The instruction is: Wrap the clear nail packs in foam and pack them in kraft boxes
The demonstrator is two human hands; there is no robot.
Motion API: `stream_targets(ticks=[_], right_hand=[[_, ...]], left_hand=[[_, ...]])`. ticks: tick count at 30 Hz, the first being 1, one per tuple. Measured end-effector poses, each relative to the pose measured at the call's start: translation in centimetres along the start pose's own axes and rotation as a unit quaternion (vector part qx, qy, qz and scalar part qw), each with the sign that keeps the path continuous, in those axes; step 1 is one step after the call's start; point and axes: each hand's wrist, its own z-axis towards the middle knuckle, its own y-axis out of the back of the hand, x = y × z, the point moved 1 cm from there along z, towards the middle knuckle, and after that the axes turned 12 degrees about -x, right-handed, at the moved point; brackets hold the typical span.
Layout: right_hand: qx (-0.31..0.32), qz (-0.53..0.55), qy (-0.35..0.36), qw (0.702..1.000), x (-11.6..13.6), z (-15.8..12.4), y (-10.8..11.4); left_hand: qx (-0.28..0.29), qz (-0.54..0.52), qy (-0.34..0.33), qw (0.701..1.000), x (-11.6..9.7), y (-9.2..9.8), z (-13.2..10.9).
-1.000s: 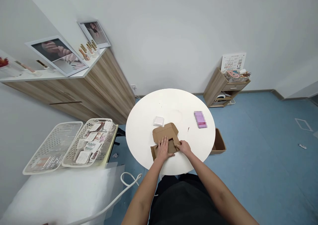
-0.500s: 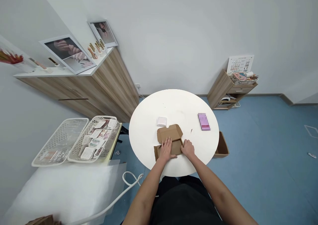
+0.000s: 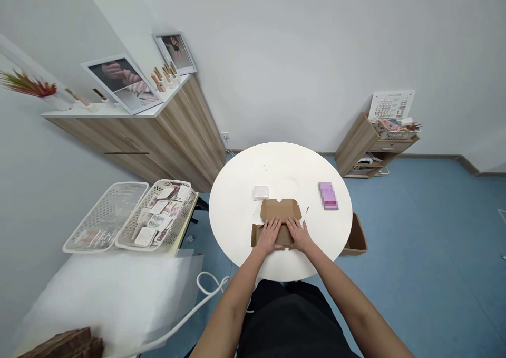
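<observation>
A brown cardboard box [image 3: 281, 209] lies partly unfolded on the round white table [image 3: 229, 215], its lid flap spread toward the far side. My left hand [image 3: 270, 235] rests on the box's left part, fingers stretched out and pointing away from me. On the right part lies my right hand [image 3: 299, 235], its fingers also extended over the cardboard. Both hands press on the box near the fold, and neither grips anything. Just beyond the flap, to the left, sits a small whitish packet [image 3: 261, 192]. A purple item [image 3: 328, 195], blurred by pixelation, lies to the right.
Left of the table, white baskets [image 3: 130, 210] hold cards and packets. A wooden cabinet [image 3: 190, 126] stands behind them, and a small shelf unit [image 3: 361, 142] is against the wall. A brown bin [image 3: 358, 236] sits on the floor at right. A white hose [image 3: 190, 313] curves at lower left.
My right hand has opened from the box's right edge and now lies flat on the cardboard. The box has turned squarer to me. The whole view has shifted slightly.
</observation>
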Motion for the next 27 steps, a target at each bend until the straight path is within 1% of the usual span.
stream_targets(ticks=[2, 3, 4, 6, 7, 8, 9, 10, 13, 15, 20, 25, 27], right_hand=[[0.001, 0.0, -0.012, 1.0, 0.0, 0.0, -0.2], [0.002, 0.0, -0.015, 1.0, 0.0, 0.0, -0.3], [0.002, -0.001, -0.016, 1.0, -0.1, 0.0, -0.4], [0.002, -0.004, -0.013, 1.0, -0.3, 0.0, -0.7], [0.001, -0.004, -0.011, 1.0, -0.3, 0.0, -0.9], [0.0, -0.004, -0.01, 1.0, -0.4, 0.0, -1.0], [-0.001, -0.003, -0.01, 1.0, -0.5, 0.0, -1.1], [0.0, -0.003, -0.01, 1.0, -0.6, 0.0, -1.2], [0.0, -0.003, -0.009, 1.0, -0.7, 0.0, -1.3], [-0.001, -0.003, -0.007, 1.0, -0.6, -0.1, -1.2], [0.0, -0.002, -0.007, 1.0, -0.4, -0.1, -1.1], [0.0, -0.003, -0.009, 1.0, -0.3, 0.1, -1.1], [0.004, -0.002, -0.01, 1.0, -0.4, 0.1, -1.1]], left_hand=[[-0.051, -0.003, 0.023, 0.998, -0.4, 0.7, -1.2], [-0.089, -0.001, 0.054, 0.995, -0.5, 1.1, -2.0], [-0.134, 0.005, 0.103, 0.986, -0.6, 1.6, -2.8], [-0.217, 0.031, 0.219, 0.951, -0.7, 2.4, -4.5], [-0.243, 0.047, 0.269, 0.931, -0.8, 2.7, -5.3], [-0.256, 0.062, 0.304, 0.916, -0.9, 2.9, -6.0], [-0.257, 0.074, 0.322, 0.908, -1.0, 3.0, -6.5], [-0.251, 0.082, 0.329, 0.907, -1.2, 3.1, -6.8], [-0.23, 0.095, 0.332, 0.91, -1.7, 2.9, -7.1], [-0.217, 0.094, 0.33, 0.914, -2.1, 2.8, -6.7], [-0.167, 0.077, 0.299, 0.936, -2.5, 2.1, -5.2], [-0.13, 0.076, 0.317, 0.936, -2.0, 1.8, -4.2], [-0.13, 0.078, 0.298, 0.943, -1.9, 1.9, -4.0]])
